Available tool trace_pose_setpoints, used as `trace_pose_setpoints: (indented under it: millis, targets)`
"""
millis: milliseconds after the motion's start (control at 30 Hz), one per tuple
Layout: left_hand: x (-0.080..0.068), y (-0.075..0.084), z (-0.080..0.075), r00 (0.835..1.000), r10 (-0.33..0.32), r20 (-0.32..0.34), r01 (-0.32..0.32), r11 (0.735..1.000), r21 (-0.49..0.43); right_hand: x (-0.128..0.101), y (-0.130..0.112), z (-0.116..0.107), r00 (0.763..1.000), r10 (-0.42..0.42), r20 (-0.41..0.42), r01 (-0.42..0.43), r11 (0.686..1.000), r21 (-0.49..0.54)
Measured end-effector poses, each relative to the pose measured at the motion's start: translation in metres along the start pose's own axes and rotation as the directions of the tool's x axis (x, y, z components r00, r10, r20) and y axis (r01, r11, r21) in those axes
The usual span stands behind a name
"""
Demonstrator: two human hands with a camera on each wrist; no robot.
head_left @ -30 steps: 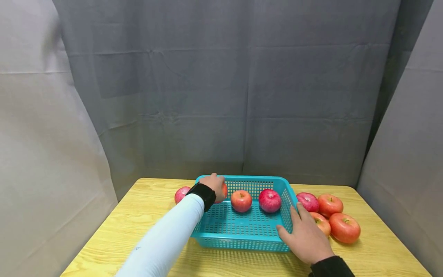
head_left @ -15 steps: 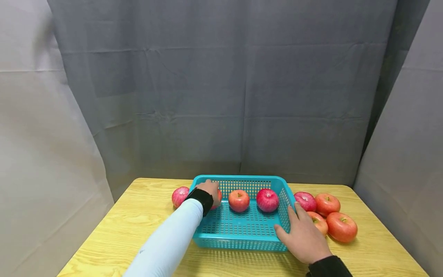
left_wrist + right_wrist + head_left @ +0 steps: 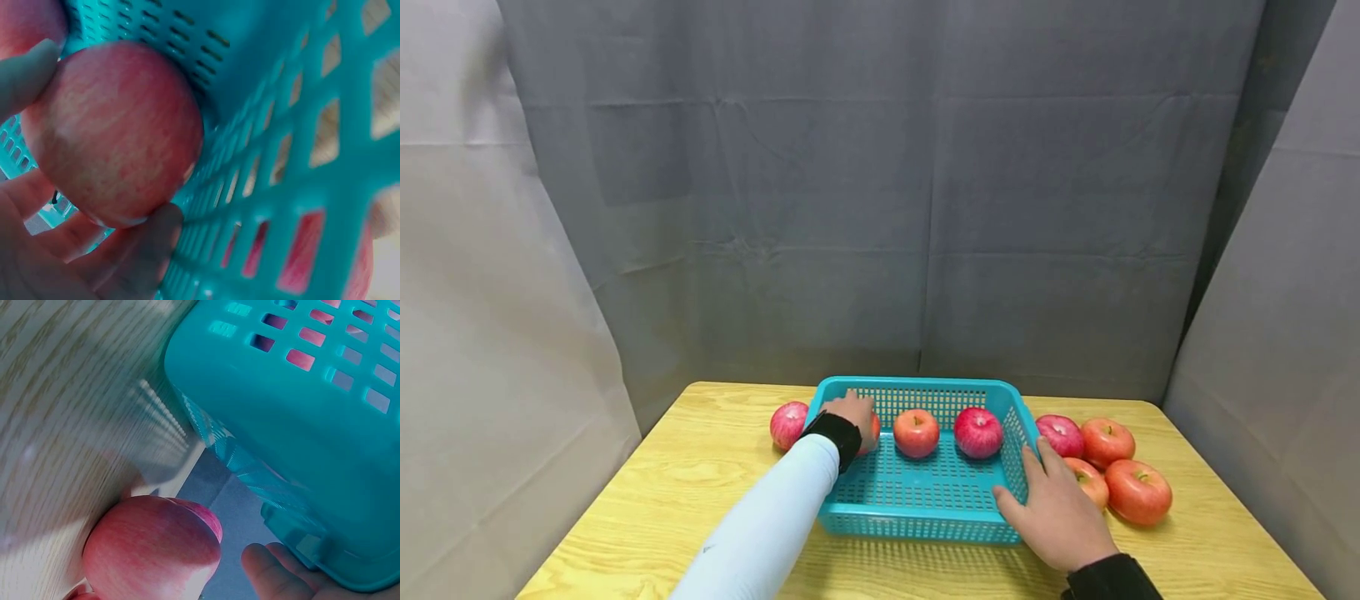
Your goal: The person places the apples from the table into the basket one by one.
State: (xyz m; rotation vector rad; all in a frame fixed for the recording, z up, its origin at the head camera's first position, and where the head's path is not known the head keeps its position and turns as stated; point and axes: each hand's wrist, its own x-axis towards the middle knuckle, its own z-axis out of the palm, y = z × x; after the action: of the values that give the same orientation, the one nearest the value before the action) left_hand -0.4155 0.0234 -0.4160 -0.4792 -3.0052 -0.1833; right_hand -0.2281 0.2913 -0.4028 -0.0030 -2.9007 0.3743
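The apple (image 3: 112,131), round with smooth red-streaked skin, sits in the far left corner of the turquoise perforated plastic basket (image 3: 925,521), and the left hand (image 3: 852,414) has its fingers curled around it. Nearer, the right hand (image 3: 1060,517) lies with relaxed straight fingers against the basket's right wall, on the yellow wood-grain table (image 3: 647,508). Farther, two more apples (image 3: 947,432) rest inside.

I see a bright teal basket (image 3: 925,500) with rows of little holes all over it. The apple (image 3: 112,131) in my left grip (image 3: 850,412) is red with soft pink stripes. The apples (image 3: 1138,492) by my right grip (image 3: 1060,517) are red and orange. The surface (image 3: 662,500) is yellow wood with wavy lines. My left sleeve (image 3: 760,533) is pale blue with a black cuff. The curtain (image 3: 880,208) behind is grey.
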Motion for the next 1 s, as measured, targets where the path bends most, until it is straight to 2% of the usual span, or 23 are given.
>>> trace_pose_setpoints:
  millis: [200, 467, 667, 1000]
  targets:
    - [0.002, -0.002, 0.001, 1.000, 0.005, -0.024, -0.005, 1.000, -0.020, 0.001, -0.001, -0.001, 1.000, -0.001, -0.006, 0.001, 1.000, -0.004]
    - [-0.002, -0.003, -0.005, 1.000, 0.000, -0.011, 0.000, 1.000, -0.020, 0.001, -0.002, -0.002, 1.000, 0.002, 0.003, -0.002, 1.000, -0.005]
    - [-0.004, -0.002, -0.009, 0.999, 0.032, -0.033, -0.032, 0.999, 0.003, 0.001, -0.002, -0.002, 1.000, 0.007, 0.013, -0.007, 1.000, 0.000]
    - [-0.010, -0.003, -0.018, 0.999, 0.034, -0.012, -0.034, 0.999, 0.005, 0.003, -0.002, -0.002, 0.999, 0.030, 0.044, -0.029, 1.000, -0.007]
